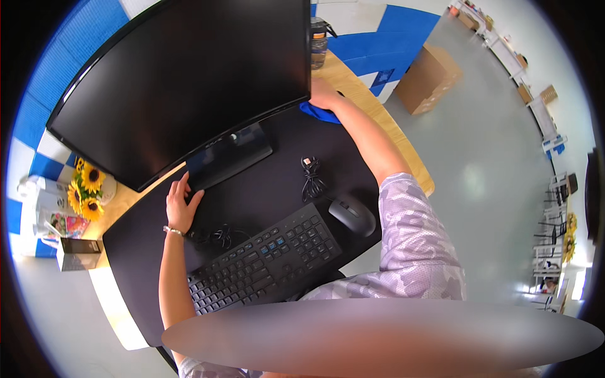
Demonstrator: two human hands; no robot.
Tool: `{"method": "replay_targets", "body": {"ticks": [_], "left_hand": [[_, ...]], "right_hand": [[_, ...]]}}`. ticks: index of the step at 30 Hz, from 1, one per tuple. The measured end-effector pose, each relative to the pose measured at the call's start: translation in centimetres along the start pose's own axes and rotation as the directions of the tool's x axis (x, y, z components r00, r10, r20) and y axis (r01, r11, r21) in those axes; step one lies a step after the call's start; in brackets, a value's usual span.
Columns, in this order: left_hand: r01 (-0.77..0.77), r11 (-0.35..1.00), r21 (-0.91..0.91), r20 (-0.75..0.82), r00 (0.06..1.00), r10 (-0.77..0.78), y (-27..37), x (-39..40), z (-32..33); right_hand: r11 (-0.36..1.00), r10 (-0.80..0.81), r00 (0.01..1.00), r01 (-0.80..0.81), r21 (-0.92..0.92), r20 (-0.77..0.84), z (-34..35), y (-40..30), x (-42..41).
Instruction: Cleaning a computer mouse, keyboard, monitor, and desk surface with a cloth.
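Note:
My left hand (pixel 181 203) is on the black desk mat (pixel 264 189), fingers and thumb apart, beside the monitor stand's base (pixel 231 158). It holds nothing. At the right edge of a large black monitor (pixel 189 85), whose screen is dark, is my right hand (pixel 324 94). Its fingers are partly hidden by the monitor's corner. A blue cloth-like piece (pixel 321 113) lies just below that hand; whether the hand grips it cannot be made out. Nearer to me are a black keyboard (pixel 264 264), a black mouse (pixel 352 216) and a bundled USB cable (pixel 312 179).
A second coiled cable (pixel 222 235) lies behind the keyboard. On the wooden desk (pixel 378 123), a bottle (pixel 319 45) stands at the back right, and potted sunflowers (pixel 90 189) and a small box (pixel 78 253) at the left. A cardboard box (pixel 427 78) is on the floor.

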State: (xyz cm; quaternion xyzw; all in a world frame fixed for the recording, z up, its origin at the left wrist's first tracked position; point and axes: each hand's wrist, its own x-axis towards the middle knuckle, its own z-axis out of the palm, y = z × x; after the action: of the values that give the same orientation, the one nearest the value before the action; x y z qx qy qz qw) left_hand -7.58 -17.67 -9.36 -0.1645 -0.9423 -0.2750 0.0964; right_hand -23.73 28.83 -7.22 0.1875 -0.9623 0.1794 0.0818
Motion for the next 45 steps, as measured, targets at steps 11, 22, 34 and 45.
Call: {"method": "replay_targets", "body": {"ticks": [11, 22, 34, 45], "left_hand": [[0.001, 1.000, -0.006, 0.002, 1.000, -0.001, -0.2, 0.9, 0.2], [0.012, 0.998, -0.055, 0.046, 0.999, -0.009, -1.4, 1.1, 0.5], [0.198, 0.811, -0.551, -0.105, 0.947, -0.303, 1.3, -15.3, -13.2], [0.287, 0.707, -0.646, -0.465, 0.586, -0.663, -0.5, -29.4, -10.9]], "right_hand": [[0.922, 0.135, 0.905, -0.264, -0.284, -0.403, -1.6, 10.6, -10.2], [0.962, 0.023, 0.883, -0.146, -0.228, -0.469, -5.5, 0.1, -29.8], [0.995, -0.099, 0.994, 0.100, 0.025, -0.042, -6.0, -4.9, -25.7], [0.991, 0.016, 0.928, -0.064, -0.116, -0.372, 1.9, -0.8, -6.9]]}}
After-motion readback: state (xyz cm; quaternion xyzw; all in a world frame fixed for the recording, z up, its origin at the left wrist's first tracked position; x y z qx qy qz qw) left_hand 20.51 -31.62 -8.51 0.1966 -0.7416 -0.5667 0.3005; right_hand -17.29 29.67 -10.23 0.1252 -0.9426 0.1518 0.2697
